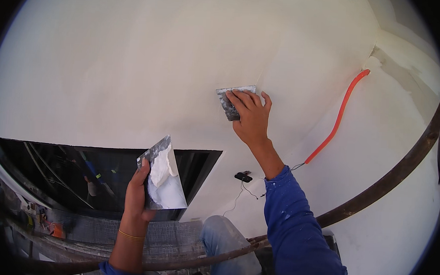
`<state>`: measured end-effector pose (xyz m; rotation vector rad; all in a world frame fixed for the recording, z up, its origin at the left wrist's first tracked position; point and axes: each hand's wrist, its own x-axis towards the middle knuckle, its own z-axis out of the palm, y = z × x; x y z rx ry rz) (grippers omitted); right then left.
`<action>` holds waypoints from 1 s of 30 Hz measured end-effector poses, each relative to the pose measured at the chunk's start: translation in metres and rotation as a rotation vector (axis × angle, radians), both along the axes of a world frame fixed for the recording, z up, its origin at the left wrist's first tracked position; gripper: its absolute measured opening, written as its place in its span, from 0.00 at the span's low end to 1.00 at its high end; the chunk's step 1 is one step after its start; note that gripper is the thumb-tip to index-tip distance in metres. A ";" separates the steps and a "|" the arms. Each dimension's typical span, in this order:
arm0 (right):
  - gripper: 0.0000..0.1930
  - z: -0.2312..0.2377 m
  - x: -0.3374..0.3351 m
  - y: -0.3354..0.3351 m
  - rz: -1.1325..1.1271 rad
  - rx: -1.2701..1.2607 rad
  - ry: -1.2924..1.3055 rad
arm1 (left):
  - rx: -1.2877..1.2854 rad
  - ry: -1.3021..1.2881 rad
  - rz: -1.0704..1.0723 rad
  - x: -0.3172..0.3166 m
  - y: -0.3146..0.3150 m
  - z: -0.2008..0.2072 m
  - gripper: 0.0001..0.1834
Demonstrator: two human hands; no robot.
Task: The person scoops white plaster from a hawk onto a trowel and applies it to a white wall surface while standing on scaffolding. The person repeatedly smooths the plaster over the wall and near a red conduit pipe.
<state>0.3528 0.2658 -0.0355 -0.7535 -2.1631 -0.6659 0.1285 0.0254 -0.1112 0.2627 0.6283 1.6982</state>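
My left hand (138,193) grips the edge of a flat metal plate (178,201) that carries a thick heap of white plaster (161,169). It is held in front of the dark window opening, apart from the wall. Higher up and to the right, my right hand (253,117) is closed on a small metal putty blade (230,107), fingers spread over its back. The blade lies against the pale wall (133,83), and white paste smears its upper edge. My right thumb side and palm are partly hidden.
An orange conduit (341,114) hangs from the upper right corner, with wires at its lower end. A small black box (243,176) with loose wires sits on the wall. A rusty pipe (386,188) curves across the right and below. The dark window (113,174) is at left.
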 end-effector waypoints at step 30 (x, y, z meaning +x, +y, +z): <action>0.32 0.005 0.014 -0.158 0.551 -0.477 -0.104 | 0.053 -0.042 -0.200 0.005 -0.021 0.033 0.22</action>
